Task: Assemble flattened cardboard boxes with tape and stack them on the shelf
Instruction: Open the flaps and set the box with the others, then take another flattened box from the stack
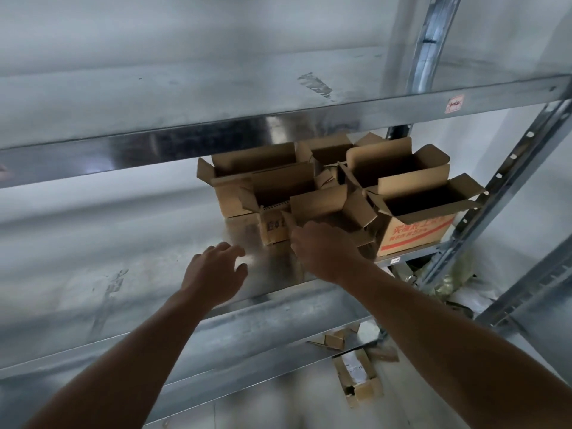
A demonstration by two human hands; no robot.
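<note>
Galvanised steel shelving fills the view, with a pale wall behind it. Nearest, low on the right, cardboard scraps [359, 379] lie below the working level (offcuts or unfolded stock, too blurred to tell). Both bare arms reach up and forward to the middle shelf [123, 243]. The left hand [213, 270] hovers above bare metal with fingers spread and loose, holding nothing, probably ready to steady or nudge. Just right of it, the right hand [325, 249] is against the near side of a small box [318, 204] whose flaps stand up. Its fingertips are hidden, so I cannot tell whether it grips or only pushes. The hands are apart. That box sits at the front of the group, seemingly being tucked against its neighbours to save room. A red-printed box [414, 233] stands to its right by the post [507, 187], and more open boxes [253, 162] crowd behind, under the upper shelf [216, 97].
</note>
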